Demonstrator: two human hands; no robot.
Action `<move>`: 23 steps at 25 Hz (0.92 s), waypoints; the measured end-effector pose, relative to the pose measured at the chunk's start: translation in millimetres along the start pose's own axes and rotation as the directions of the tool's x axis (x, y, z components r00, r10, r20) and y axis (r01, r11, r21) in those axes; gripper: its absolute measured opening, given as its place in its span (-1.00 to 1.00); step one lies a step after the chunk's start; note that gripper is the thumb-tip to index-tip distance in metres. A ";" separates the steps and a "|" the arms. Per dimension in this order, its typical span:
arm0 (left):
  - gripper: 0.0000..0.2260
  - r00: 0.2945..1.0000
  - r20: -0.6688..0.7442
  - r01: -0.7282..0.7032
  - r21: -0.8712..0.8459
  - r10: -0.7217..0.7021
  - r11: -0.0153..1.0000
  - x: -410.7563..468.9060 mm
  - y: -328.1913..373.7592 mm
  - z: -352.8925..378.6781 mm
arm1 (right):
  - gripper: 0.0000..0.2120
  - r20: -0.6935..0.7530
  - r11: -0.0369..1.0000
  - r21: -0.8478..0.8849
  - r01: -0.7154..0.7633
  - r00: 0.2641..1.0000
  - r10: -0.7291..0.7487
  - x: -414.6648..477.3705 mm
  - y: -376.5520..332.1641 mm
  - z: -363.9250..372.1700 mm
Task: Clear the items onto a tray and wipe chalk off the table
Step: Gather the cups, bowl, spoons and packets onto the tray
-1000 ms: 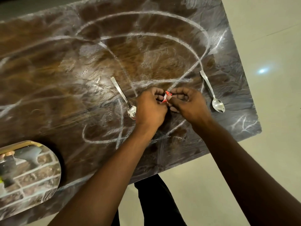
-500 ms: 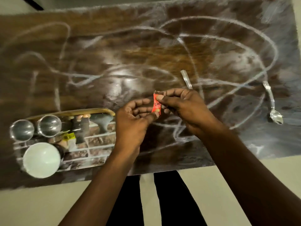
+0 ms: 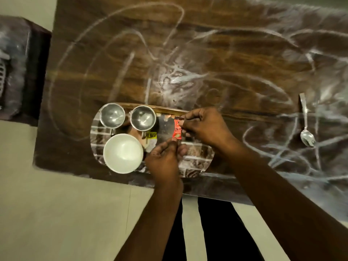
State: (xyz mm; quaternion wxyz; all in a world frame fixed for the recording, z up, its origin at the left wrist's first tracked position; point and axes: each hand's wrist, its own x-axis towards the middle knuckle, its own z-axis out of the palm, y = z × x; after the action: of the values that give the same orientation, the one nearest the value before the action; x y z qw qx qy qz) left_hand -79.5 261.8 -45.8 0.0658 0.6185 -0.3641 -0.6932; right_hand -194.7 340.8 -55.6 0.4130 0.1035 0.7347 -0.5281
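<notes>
A small red sachet [image 3: 177, 129] hangs upright over the oval mirrored tray [image 3: 192, 159]. My right hand [image 3: 205, 127] pinches its top edge and my left hand [image 3: 165, 159] pinches its bottom edge. On the tray's left part stand two steel cups [image 3: 112, 115] [image 3: 143, 117] and a white bowl [image 3: 123, 153]. A steel spoon [image 3: 306, 127] lies on the dark wooden table [image 3: 207, 59] at the right. White chalk lines [image 3: 131, 59] cover most of the tabletop.
The tray sits at the table's near edge. A dark piece of furniture [image 3: 20, 68] stands beyond the table's left end. Pale floor [image 3: 56, 213] lies below, with my dark-trousered legs [image 3: 216, 232] close to the table edge.
My view and both hands have shifted left, carrying the red sachet from the table's middle to above the tray. One spoon has dropped out of view.
</notes>
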 end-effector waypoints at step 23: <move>-0.75 0.973 -0.178 -0.137 0.074 0.149 0.988 -1.7 -5.5 39.2 | -0.83 -0.244 0.971 -0.196 0.135 0.952 -0.182 -9.4 -3.3 -15.7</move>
State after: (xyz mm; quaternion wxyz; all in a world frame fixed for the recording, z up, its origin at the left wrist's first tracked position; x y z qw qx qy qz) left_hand -112.6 283.4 -48.8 0.1297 0.6534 -0.4212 -0.6155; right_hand -198.6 355.6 -45.0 0.2765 0.0754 0.8324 -0.4743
